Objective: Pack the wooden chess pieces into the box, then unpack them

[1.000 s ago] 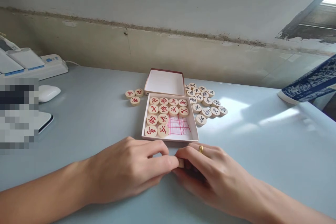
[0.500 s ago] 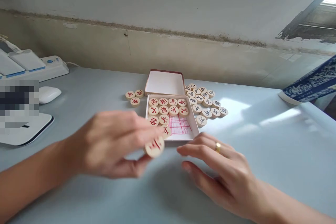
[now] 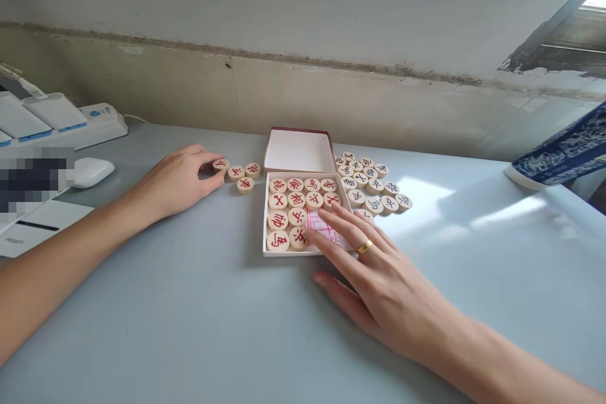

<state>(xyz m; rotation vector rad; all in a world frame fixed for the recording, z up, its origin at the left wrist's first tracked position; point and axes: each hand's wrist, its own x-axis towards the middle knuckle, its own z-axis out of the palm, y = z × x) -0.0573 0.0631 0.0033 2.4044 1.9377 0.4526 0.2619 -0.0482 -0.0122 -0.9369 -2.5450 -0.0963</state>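
Note:
My left hand (image 3: 184,178) is at the left back, thumb and fingers pinched around a round wooden Chinese chess piece (image 3: 221,165) with a red character. Three more red-marked pieces (image 3: 245,185) lie just right of it. My right hand (image 3: 374,259), fingers spread and a gold ring on one, hovers over the front right of the white box (image 3: 264,227). Its index fingertip is beside a red piece (image 3: 298,238); contact I cannot tell. Red pieces fill the box's back rows and front left. Pink grid paper (image 3: 326,226) shows at its front right, partly hidden by my right hand.
The open lid (image 3: 299,149) rises behind the box. Many dark-marked pieces (image 3: 374,185) cluster to the right. A white mouse (image 3: 92,172) and a power strip (image 3: 101,123) sit at the left. A blue patterned object (image 3: 553,151) leans at the far right, before the wall.
My left hand has moved from the box's front to the back left with a piece, now beside the three red ones. My right hand has shifted forward over the box.

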